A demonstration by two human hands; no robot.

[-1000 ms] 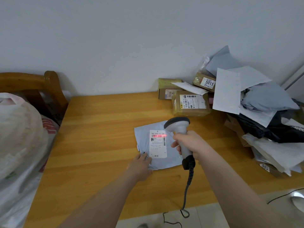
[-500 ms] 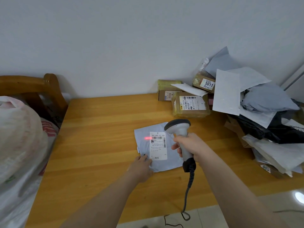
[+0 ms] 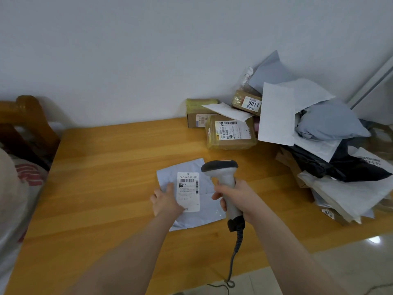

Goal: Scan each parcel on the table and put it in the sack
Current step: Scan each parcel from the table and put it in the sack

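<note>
One parcel (image 3: 207, 211) in play: blue mailer, flat on the bench (image 3: 106, 167), middle, nearer the front edge, label (image 3: 188, 191) up. Change over the last second: the red scan line was across the label barcode, then slid off to the left, and is now gone. I read that as scan done, but nothing here confirms it. My left hand (image 3: 167, 202) has moved up from the parcel's near corner onto its left edge, fingers flat and pressing, not curled that I can see. Right hand (image 3: 236, 196) is wrapped round the scanner (image 3: 222, 172) handle, cable trailing off the front edge. Next, I judge: lift the parcel and carry it to the sack (image 3: 14, 201) off the left edge. The pile (image 3: 319, 128) at the back right corner is still waiting, so I'd say the task is far from done.
</note>
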